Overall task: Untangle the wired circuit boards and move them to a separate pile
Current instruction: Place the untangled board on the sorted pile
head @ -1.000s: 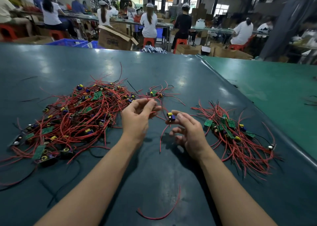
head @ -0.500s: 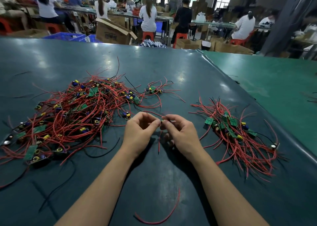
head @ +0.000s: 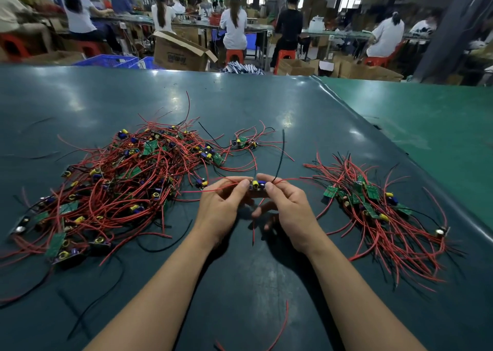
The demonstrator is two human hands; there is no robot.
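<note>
Board: one small board (head: 257, 184) is held up between both hands, above the tabletop (head: 266, 105), midway between the two piles
Left hand: the left hand (head: 221, 206) is pinched on a red wire (head: 213, 189) running off the board's left end, fingers curled
Right hand: the right hand (head: 288, 206) is pinched on the board's right end, where a black wire (head: 280, 158) rises and curls
Snag risk: the red wire trails toward the tangled pile (head: 114, 185); if caught there, neighbours could be dragged along by a pull
Strain risk: a hard tug could stress the wire where it joins the board, judged the weakest point
Mix-up risk: loose ends could be hooked into the sorted pile (head: 378, 212) on laying down
Materials: thin, springy insulated wires, mostly red, a few black; flat green rectangular boards with yellow and blue parts
Surface: smooth dark teal, slightly glossy, lights reflected
</note>
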